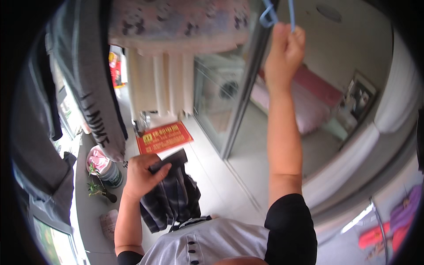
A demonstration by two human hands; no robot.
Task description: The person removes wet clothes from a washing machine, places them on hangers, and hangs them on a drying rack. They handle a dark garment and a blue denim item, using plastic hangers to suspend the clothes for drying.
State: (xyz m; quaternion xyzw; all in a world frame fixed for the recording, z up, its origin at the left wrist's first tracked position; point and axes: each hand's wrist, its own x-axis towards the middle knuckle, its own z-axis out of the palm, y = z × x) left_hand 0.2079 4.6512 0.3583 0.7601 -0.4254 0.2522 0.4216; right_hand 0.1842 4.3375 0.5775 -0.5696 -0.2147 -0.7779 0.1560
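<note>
My left hand (145,174) grips the waistband of a dark plaid garment (172,198), which hangs folded in front of my body. The thumb lies over the band and the fingers are behind it. Raised high at the upper right, my right hand (286,49) is closed around a light blue plastic clothes hanger (269,16). The hanger's upper part runs out of the picture. No garment shows on the visible part of it.
Grey trousers (82,76) and other dark clothes hang at the left. A pink panda-print cloth (185,26) hangs ahead, near a sliding glass door (215,109). A red mat (165,137) lies on the floor. A bucket (111,175) and a potted plant (107,193) stand left.
</note>
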